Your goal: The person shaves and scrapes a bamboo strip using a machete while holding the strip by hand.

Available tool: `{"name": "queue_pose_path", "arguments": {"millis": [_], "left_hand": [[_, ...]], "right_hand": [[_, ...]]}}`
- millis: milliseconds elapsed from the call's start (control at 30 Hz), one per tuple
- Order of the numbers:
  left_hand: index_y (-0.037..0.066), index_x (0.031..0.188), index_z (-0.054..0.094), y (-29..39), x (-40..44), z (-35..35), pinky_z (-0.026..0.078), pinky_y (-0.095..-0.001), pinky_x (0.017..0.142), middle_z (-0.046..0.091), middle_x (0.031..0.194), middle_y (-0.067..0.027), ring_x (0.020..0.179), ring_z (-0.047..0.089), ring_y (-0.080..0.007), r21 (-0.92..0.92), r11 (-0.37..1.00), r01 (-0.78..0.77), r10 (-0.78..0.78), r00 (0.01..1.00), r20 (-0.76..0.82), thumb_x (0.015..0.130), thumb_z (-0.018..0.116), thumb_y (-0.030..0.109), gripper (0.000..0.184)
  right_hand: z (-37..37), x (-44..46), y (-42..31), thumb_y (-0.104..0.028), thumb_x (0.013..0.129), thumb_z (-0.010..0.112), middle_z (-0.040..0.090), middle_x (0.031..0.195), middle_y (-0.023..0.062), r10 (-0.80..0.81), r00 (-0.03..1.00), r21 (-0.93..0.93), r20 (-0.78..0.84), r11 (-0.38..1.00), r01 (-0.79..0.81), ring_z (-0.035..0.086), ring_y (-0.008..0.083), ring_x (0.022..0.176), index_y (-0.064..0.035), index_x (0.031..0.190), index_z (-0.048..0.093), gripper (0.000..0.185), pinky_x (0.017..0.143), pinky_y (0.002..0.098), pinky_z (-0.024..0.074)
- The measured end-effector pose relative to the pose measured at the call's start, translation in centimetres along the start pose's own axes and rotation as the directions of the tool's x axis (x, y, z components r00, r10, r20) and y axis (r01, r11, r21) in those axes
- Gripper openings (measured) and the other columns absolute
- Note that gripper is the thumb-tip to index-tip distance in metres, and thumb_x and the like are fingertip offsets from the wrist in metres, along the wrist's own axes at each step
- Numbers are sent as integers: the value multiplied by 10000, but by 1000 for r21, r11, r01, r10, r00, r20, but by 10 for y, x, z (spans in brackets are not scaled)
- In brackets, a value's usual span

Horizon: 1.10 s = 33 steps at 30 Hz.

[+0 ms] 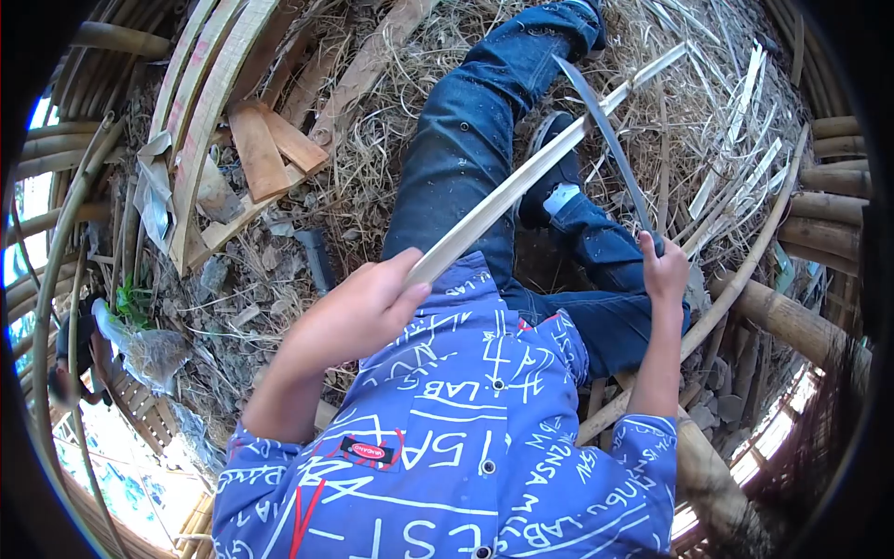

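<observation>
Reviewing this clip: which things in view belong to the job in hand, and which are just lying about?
In use:
pale strip, held in the left hand
long knife, held in the right hand

Apparently just lying about:
curved planks
reddish-brown wood pieces
grey tube-like piece
pale slivers, possibly offcuts

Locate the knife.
In the head view, the knife is right of centre, gripped in the right hand, its blade crossing the strip that the left hand holds.
</observation>
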<state>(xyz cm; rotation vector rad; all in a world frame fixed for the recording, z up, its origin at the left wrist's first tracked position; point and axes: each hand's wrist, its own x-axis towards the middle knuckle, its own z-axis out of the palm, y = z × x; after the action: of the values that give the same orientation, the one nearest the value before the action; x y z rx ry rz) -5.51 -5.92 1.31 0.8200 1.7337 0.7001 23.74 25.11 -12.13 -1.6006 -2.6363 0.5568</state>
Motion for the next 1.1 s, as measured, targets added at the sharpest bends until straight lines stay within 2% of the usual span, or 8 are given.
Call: {"name": "queue_pose_path", "arguments": {"millis": [200,267,367,600,733,800,967,1100], "left_hand": [[-28,979,490,8,9,-8,445,-429,590,572,692,-197,617,581,-341,-16,998,67,-67,998,13,949,534,132,168],[-9,988,497,14,7,-13,436,-367,506,545,644,-113,531,543,-222,34,998,51,-52,999,15,971,511,130,141],[33,1079,486,21,11,-18,295,-202,382,394,600,50,459,331,-24,-350,876,333,-269,938,218,1009,463,159,146],[34,1053,482,15,10,-3,304,-211,358,369,565,46,419,330,-36,-472,777,415,-297,904,307,1020,455,172,145],[29,1035,492,15,14,-3,296,-204,353,373,573,49,413,325,-32,-474,793,382,-305,923,234,1018,461,166,141],[29,1026,497,19,15,-6,292,-202,353,372,576,50,412,319,-33,-502,771,392,-302,919,254,1016,463,163,139],[45,1040,494,23,18,-2,286,-203,350,360,565,52,411,318,-38,-496,760,419,-314,906,284,1014,475,182,141],[58,1040,491,21,17,7,301,-204,352,397,572,46,416,350,-35,-505,759,410,-298,909,290,1000,513,183,134]], "right_hand": [[5,-26,-40,-663,856,541,538,562,184,-42,998,281,37,959,30,580,359,573,1,686,589,687,560,435,424],[16,-37,-56,-652,862,548,496,540,159,-35,998,379,53,925,12,532,303,534,1,661,549,683,536,416,401],[30,-53,-69,-604,896,553,400,496,91,7,996,588,85,807,-56,413,166,487,1,618,459,672,483,373,342],[28,-80,-90,-535,980,450,473,506,3,26,971,807,237,551,-212,468,65,441,-59,687,504,561,411,230,349],[0,-106,-96,-506,958,525,471,519,-10,28,932,794,360,515,-322,448,76,484,-44,630,487,568,457,284,344],[-13,-117,-94,-498,943,551,453,508,22,-99,930,780,354,580,-235,461,79,493,-34,649,502,552,453,299,351],[-17,-110,-114,-469,850,656,551,556,177,-281,919,650,276,759,37,592,370,543,-22,688,585,481,493,400,438],[-7,-101,-140,-550,820,658,585,561,168,-444,884,582,147,761,285,622,357,543,-38,669,588,539,490,415,477]]}}
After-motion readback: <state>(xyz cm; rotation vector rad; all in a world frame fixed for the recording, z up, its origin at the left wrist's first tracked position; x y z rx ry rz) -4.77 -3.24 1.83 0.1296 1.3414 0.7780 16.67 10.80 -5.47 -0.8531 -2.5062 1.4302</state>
